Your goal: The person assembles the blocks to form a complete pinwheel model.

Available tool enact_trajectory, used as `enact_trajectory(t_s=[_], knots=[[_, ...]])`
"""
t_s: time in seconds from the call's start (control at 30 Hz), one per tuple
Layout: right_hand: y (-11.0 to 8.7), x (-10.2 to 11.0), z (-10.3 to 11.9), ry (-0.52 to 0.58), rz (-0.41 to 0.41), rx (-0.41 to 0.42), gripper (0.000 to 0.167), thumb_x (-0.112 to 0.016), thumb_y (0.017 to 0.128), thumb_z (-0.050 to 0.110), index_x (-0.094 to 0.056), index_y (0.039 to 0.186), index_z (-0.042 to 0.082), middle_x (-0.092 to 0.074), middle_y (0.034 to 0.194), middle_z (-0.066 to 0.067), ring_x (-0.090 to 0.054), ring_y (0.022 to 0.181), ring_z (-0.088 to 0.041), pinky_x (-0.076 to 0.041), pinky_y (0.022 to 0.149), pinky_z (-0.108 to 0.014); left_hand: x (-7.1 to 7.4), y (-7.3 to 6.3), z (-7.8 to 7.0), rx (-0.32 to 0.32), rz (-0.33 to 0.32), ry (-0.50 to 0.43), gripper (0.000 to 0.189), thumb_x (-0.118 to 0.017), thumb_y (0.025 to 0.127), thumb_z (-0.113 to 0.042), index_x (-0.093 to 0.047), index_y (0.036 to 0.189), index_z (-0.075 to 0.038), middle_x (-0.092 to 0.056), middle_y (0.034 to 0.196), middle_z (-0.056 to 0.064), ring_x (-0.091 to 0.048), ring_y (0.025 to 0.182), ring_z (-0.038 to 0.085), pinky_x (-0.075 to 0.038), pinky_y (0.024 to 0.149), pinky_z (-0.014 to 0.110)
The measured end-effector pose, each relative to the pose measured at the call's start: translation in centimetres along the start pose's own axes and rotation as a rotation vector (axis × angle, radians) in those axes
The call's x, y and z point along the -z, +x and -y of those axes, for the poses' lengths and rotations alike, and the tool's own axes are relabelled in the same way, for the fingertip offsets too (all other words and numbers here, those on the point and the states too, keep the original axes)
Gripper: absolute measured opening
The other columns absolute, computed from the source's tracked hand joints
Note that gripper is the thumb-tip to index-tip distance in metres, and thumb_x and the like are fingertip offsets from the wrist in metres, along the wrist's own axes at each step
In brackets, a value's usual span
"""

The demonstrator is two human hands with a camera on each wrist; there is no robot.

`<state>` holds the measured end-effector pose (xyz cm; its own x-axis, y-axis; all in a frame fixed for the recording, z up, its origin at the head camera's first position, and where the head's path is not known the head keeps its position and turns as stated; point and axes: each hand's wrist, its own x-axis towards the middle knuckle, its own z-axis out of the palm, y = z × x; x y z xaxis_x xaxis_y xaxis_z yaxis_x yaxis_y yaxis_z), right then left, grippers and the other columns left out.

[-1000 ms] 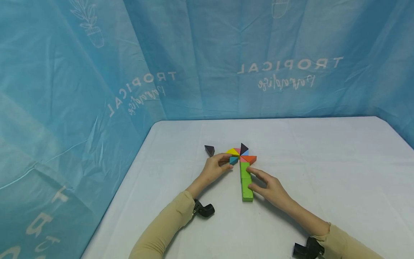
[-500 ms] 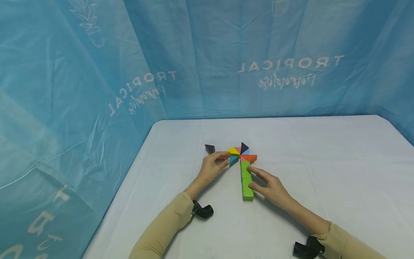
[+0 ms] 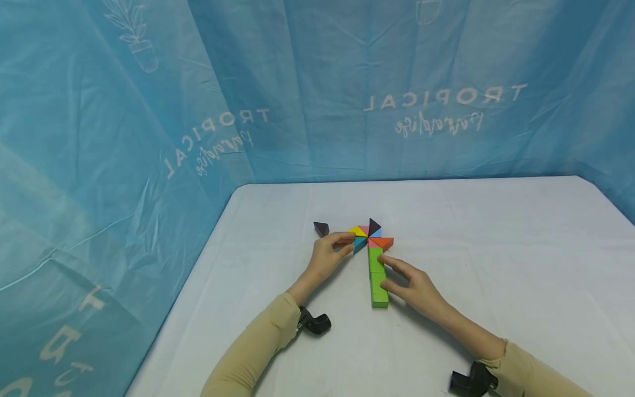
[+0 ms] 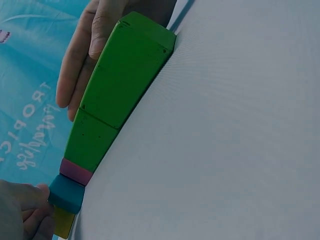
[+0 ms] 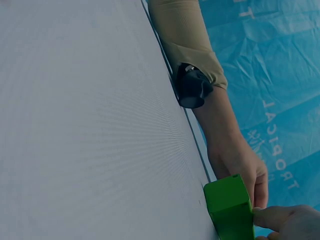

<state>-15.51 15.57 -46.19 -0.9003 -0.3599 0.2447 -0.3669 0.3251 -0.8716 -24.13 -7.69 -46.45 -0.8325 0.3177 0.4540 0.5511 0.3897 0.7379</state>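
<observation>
My left hand (image 3: 327, 256) pinches the outer end of a teal triangular block (image 3: 360, 243), index finger above and thumb below. In the left wrist view, the thumb touches this teal block (image 4: 67, 192), beside a pink edge and a yellow one. Yellow (image 3: 358, 230), black (image 3: 374, 226), blue, orange (image 3: 384, 242) and pink triangles meet with it in a pinwheel. Two green blocks (image 3: 378, 281) run end to end below it as a stem. My right hand (image 3: 421, 292) rests its index fingertip and thumb on the stem's right side, fingers relaxed and spread apart.
A loose black triangular block (image 3: 321, 228) lies just beyond my left hand. White cloth (image 3: 496, 264) covers the table, and a blue printed curtain (image 3: 322, 110) hangs behind and to the left. A black camera (image 3: 315, 322) sits on my left wrist, another (image 3: 473, 379) on my right.
The teal block has turned and moved slightly up against the pinwheel's centre. My left hand drew back a little, then came slightly right again. The right hand stays on the green blocks.
</observation>
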Motion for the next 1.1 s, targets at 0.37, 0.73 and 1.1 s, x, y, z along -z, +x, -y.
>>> enact_trajectory(t_s=[0.37, 0.73, 1.1], knots=[[0.0, 0.0, 0.0, 0.009, 0.000, 0.006, 0.057, -0.069, 0.088, 0.023, -0.047, 0.139, 0.009, -0.049, 0.138, -0.006, -0.038, 0.132, -0.025, -0.033, 0.105, -0.041, -0.1, 0.3, -0.2, 0.003, -0.016, 0.022, 0.026, -0.070, 0.084, -0.004, -0.067, 0.110, -0.001, -0.069, 0.101, 0.010, -0.066, 0.092, 0.018, -0.051, 0.083, 0.022], [0.0, 0.0, -0.2, 0.013, 0.001, 0.005, 0.057, -0.069, 0.088, 0.022, -0.047, 0.139, 0.010, -0.049, 0.138, -0.006, -0.038, 0.132, -0.025, -0.032, 0.106, -0.042, 0.6, 0.9, -0.1, -0.030, -0.045, 0.027, 0.026, -0.069, 0.085, -0.005, -0.066, 0.111, 0.000, -0.068, 0.106, 0.009, -0.065, 0.094, 0.017, -0.050, 0.085, 0.022], [0.0, 0.0, 0.0, 0.027, -0.001, 0.002, 0.058, -0.069, 0.088, 0.016, -0.046, 0.139, 0.008, -0.048, 0.139, -0.008, -0.037, 0.132, -0.026, -0.033, 0.105, -0.042, 4.5, 2.5, 2.2, 0.051, -0.143, 0.164, 0.038, -0.069, 0.087, -0.014, -0.061, 0.121, 0.000, -0.062, 0.119, 0.011, -0.056, 0.112, 0.023, -0.046, 0.095, 0.031]])
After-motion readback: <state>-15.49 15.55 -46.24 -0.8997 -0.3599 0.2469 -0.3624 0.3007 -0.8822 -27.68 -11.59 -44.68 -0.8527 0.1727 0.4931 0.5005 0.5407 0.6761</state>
